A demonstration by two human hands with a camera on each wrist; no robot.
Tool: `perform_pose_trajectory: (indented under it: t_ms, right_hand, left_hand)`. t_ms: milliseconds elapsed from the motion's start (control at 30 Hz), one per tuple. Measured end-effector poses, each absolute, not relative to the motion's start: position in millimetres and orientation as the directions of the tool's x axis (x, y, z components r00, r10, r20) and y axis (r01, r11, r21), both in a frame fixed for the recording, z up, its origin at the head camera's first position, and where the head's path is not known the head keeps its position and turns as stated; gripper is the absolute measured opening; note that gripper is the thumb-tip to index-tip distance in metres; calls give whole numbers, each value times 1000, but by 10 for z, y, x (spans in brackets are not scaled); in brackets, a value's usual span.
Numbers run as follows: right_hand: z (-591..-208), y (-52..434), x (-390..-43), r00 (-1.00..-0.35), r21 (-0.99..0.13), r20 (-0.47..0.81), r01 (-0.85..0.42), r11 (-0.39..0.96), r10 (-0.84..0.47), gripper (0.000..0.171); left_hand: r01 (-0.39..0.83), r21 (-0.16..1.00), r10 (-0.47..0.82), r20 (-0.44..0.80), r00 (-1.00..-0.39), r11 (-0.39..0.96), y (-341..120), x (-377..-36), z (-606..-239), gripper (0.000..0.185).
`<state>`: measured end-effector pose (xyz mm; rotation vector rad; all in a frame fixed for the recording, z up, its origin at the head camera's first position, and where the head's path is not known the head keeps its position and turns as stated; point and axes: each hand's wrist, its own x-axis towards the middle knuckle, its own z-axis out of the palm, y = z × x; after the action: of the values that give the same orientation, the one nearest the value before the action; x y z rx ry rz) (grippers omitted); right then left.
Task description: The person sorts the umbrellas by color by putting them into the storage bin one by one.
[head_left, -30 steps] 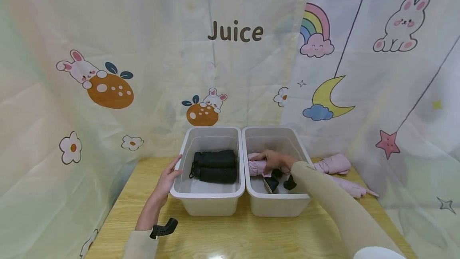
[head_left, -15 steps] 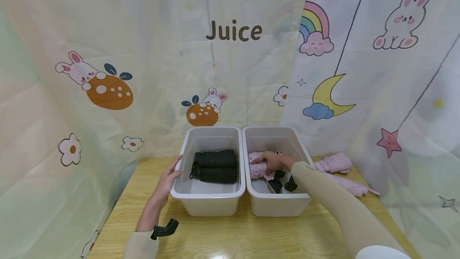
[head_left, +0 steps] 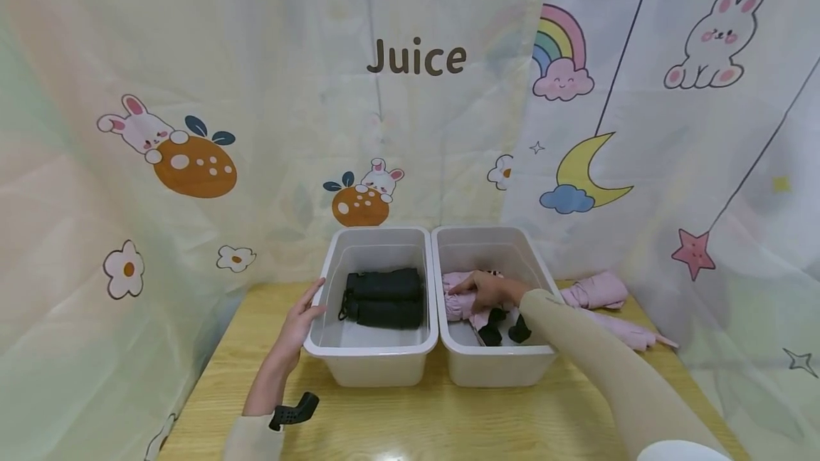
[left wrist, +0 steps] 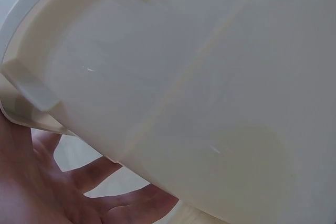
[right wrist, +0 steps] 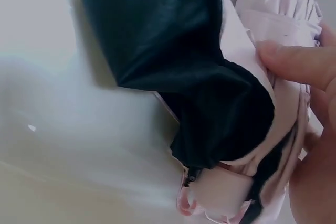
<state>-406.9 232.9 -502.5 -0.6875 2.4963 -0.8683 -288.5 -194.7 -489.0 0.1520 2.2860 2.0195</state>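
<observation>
**Hands at the two white bins**

The right hand (head_left: pixel 487 289) is inside the right bin (head_left: pixel 496 368) at lower centre — fingers curled on a folded pink umbrella (head_left: pixel 460 296). The left hand (head_left: pixel 300 320), fingers straight, presses the left bin (head_left: pixel 374 368), which holds black umbrellas (head_left: pixel 384 296) — all on the table (head_left: pixel 410 418).

L hand (head_left: pixel 300 322) flat, fingers straight, against left bin's (head_left: pixel 329 347) outer wall; R hand (head_left: pixel 488 288) inside right bin, fingers curled, forearm angled down.

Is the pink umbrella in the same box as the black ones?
No, the pink umbrella lies in the right box; the black umbrellas are in the left box.
</observation>
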Motion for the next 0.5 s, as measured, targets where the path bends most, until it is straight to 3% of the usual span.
perform_pose_trajectory:
  t_ms: [233,367,500]
  right_hand:
    - [-4885,2354,-4121,-768,-627,-132,-425,653,-626,50]
    - [-4644,2423,-4110,-723,-634,-93,-487,601,-685,43]
    - [-4337,2540,-4051,-729,-618,-109,-483,620,-676,38]
  left_hand:
    - [31,992,124,15,-992,124,-1941,-2867,-4895,57]
    - [51,990,119,34,-992,135,-1940,-2852,-4905,57]
    - [58,989,120,42,-992,138,-1947,-2851,-4897,57]
